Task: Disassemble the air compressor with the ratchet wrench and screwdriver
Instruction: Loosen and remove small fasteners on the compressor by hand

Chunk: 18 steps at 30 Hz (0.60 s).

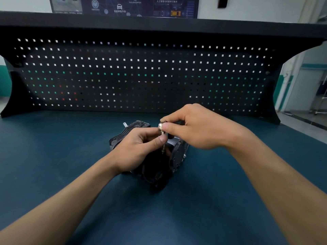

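Note:
A black air compressor (pixel 155 167) lies on the dark blue bench top, with a finned cover at its far left and a short silver pin (pixel 125 124) sticking up there. Above its middle, my right hand (pixel 196 128) pinches the silver head of the ratchet wrench (pixel 161 127) between thumb and forefinger. My left hand (pixel 139 149) grips the thin bit or shaft (pixel 163 147) that points down from that head toward the compressor. The rest of the wrench is hidden inside my right hand.
A black pegboard (pixel 141 76) stands upright across the back of the bench, with a black shelf (pixel 159 22) overhanging it. The blue bench surface (pixel 53 156) spreads wide on both sides of the compressor. A doorway and floor show at the far right.

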Available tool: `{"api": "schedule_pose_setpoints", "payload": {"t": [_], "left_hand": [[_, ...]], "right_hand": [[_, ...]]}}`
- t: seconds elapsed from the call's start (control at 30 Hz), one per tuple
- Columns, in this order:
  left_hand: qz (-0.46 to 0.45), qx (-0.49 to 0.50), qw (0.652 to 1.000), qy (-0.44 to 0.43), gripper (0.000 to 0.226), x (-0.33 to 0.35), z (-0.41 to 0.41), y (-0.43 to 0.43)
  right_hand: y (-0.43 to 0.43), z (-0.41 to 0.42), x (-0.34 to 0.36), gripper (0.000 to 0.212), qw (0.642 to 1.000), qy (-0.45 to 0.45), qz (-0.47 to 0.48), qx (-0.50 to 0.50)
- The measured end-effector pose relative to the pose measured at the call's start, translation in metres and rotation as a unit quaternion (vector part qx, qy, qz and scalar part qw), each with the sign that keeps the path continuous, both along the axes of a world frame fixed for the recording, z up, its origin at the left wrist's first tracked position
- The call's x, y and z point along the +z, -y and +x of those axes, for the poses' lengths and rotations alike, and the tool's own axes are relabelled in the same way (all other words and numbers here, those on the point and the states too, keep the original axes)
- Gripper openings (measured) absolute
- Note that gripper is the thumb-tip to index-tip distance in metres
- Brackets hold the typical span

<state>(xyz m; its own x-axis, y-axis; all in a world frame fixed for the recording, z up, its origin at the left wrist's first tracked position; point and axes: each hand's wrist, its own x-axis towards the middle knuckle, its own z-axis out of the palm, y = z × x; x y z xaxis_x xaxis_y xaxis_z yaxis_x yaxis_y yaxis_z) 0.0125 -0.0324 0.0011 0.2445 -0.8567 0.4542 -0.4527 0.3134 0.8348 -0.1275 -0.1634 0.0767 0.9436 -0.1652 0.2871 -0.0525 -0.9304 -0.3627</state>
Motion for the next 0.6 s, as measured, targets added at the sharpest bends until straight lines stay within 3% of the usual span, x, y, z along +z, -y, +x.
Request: {"api": "schedule_pose_setpoints", "payload": {"t": [0.13, 0.23, 0.33, 0.43, 0.6], "left_hand": [[-0.003, 0.007, 1.000, -0.006, 0.023, -0.001, 0.001, -0.001], [-0.006, 0.004, 1.000, -0.016, 0.022, 0.000, 0.000, -0.001], [-0.007, 0.022, 1.000, -0.010, 0.021, -0.002, 0.001, 0.001], [-0.010, 0.041, 0.999, 0.001, 0.023, -0.004, 0.003, 0.004], [-0.018, 0.064, 0.997, 0.026, 0.036, -0.007, 0.005, 0.005]], "right_hand": [[0.009, 0.003, -0.007, 0.014, 0.991, 0.028, 0.116, 0.057], [0.016, 0.007, -0.013, 0.016, 0.973, 0.042, 0.205, 0.093], [0.020, 0.009, -0.015, 0.017, 0.966, 0.044, 0.234, 0.102], [0.018, 0.009, -0.011, 0.013, 0.977, 0.037, 0.195, 0.081], [0.003, 0.010, -0.001, 0.026, 0.999, 0.031, 0.030, 0.018]]}}
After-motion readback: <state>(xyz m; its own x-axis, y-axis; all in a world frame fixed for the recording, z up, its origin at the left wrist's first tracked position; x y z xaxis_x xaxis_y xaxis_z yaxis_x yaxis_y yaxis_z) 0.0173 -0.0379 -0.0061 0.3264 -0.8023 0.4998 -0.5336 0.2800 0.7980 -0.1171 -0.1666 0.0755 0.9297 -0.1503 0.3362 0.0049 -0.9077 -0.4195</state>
